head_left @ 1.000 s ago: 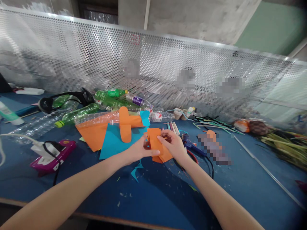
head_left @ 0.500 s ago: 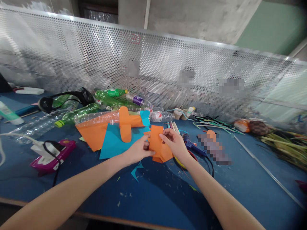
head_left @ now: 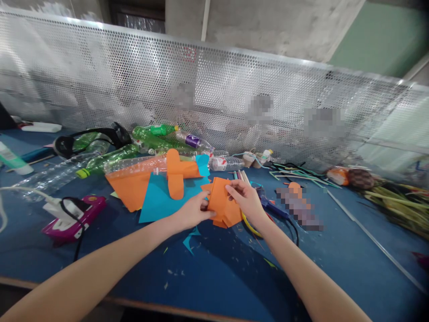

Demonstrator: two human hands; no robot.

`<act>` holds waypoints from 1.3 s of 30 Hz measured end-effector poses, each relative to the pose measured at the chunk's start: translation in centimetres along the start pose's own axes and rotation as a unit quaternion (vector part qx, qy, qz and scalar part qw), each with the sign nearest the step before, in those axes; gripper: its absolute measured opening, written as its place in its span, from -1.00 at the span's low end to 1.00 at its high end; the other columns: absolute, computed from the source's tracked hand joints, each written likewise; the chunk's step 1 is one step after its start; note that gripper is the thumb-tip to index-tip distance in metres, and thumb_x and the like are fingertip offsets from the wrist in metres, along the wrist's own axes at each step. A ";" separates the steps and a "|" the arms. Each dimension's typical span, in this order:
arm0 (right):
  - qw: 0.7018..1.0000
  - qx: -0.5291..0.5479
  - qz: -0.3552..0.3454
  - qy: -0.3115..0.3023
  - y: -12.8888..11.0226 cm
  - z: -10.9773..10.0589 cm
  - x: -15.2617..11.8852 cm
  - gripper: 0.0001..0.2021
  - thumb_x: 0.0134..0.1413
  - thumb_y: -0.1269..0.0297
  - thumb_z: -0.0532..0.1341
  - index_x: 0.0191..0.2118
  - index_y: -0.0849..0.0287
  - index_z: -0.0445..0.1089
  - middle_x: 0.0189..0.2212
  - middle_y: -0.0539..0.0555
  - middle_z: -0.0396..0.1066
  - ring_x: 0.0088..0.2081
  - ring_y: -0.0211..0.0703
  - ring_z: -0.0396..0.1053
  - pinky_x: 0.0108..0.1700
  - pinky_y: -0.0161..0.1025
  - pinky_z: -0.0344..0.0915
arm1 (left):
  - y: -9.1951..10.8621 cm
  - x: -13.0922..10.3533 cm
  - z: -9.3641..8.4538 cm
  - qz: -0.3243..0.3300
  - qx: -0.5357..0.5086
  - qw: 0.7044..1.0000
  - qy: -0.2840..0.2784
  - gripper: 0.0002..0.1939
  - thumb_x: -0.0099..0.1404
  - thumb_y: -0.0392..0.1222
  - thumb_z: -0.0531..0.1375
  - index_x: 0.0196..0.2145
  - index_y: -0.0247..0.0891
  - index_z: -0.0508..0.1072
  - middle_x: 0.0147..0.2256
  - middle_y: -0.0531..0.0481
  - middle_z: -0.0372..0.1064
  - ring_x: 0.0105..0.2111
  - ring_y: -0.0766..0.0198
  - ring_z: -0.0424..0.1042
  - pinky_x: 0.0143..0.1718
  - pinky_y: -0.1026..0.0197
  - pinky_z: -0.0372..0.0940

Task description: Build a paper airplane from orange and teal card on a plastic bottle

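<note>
Between my two hands is a folded piece of orange paper [head_left: 219,197]. My left hand [head_left: 192,210] grips its left edge, with the thumb low in front and the fingers partly hidden behind. With thumb and fingers, my right hand [head_left: 247,200] pinches the upper right edge. More orange paper [head_left: 227,219] lies just under and behind it. To the left, an orange paper airplane shape [head_left: 176,172] with a blue tail end rests over a blue paper sheet [head_left: 161,203]. Another orange sheet [head_left: 129,190] is partly covered by a clear bottle.
Plastic bottles [head_left: 114,158] crowd the back left, beside black headphones [head_left: 89,136]. A purple power strip [head_left: 75,219] with a plug stands at left. Right of my hands lie a blue glue gun [head_left: 273,206] and its cord. A perforated metal screen [head_left: 221,98] borders the table.
The folded orange paper has tilted to the right, and its left edge now shows. My right hand has shifted slightly with it; my left hand has hardly moved.
</note>
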State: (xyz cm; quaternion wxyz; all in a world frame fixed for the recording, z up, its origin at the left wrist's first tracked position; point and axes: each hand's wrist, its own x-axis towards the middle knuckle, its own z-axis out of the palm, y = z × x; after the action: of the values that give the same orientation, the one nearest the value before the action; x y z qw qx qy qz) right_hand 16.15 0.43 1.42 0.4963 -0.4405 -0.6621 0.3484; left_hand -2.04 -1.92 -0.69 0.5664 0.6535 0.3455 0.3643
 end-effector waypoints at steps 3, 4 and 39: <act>1.000 0.001 -0.003 -0.001 -0.1 0.0 0.0 -0.76 -0.04 0.08 0.22 -0.38 0.16 0.30 -0.51 -0.03 0.32 -0.51 -0.29 0.29 -0.45 -0.31 0.27 | -0.1 0.1 0.0 0.008 0.007 1.000 0.001 -0.46 0.10 -0.34 0.21 0.05 -0.33 0.20 -0.19 -0.21 0.44 -0.18 0.06 0.44 -0.14 -0.02 0.29; 1.000 0.002 -0.005 -0.002 -0.1 0.0 0.0 -0.77 -0.04 0.08 0.23 -0.38 0.15 0.30 -0.51 -0.03 0.32 -0.51 -0.28 0.29 -0.45 -0.31 0.26 | -0.2 0.1 0.0 0.010 0.002 1.000 0.002 -0.46 0.10 -0.36 0.20 0.05 -0.32 0.20 -0.18 -0.21 0.43 -0.17 0.06 0.44 -0.14 -0.02 0.30; 0.988 -0.111 -0.012 -0.107 -0.5 1.5 -1.2 -0.72 -0.04 0.05 0.21 -0.46 0.17 0.24 -0.58 -0.08 0.21 -0.56 -0.32 0.16 -0.53 -0.33 0.13 | 0.4 0.0 -0.1 0.021 -0.107 0.987 0.119 -0.67 0.07 0.05 0.26 -0.41 -0.32 0.51 -0.42 -0.03 0.50 -0.35 0.15 0.49 -0.19 0.10 0.37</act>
State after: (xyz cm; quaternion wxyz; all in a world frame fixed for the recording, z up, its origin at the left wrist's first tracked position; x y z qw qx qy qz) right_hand 14.70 -0.85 1.03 0.3747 -0.4446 -0.7515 0.3119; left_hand -2.13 -1.94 -0.31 0.5802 0.5482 0.3556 0.4863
